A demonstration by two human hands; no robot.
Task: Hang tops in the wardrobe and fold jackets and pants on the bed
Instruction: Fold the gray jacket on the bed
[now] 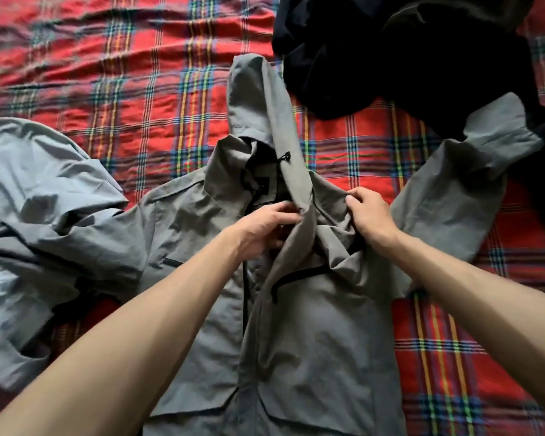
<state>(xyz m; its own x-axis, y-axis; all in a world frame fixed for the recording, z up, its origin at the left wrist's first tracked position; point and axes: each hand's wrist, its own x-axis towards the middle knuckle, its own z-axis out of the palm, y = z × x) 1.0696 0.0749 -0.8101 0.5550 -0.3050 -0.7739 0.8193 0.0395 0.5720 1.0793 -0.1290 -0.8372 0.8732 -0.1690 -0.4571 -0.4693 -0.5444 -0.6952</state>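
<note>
Jacket [312,341]: grey, hooded, thin woven cloth with a matt surface and many soft creases. It lies front up on the bed [107,73], in the middle of the view, hem toward the person.
Hood [258,99]: tall, pointed, lying flat away from the person; a black cord toggle sits at its base.
Zip [244,294]: black, down the front, partly undone at the top. A short black pocket zip [173,262] crosses one side of the chest, and flap pockets sit near the hem.
Sleeves: one [44,199] bunched in folds at far left; the other [453,184] stretched out straight, its cuff beside the dark clothes [406,51].
Hands: left hand [265,228] pinches the collar edge by the zip; right hand [368,215], fingers curled, grips cloth at the collar's other side.
Bed cover: red plaid, rumpled.
</note>
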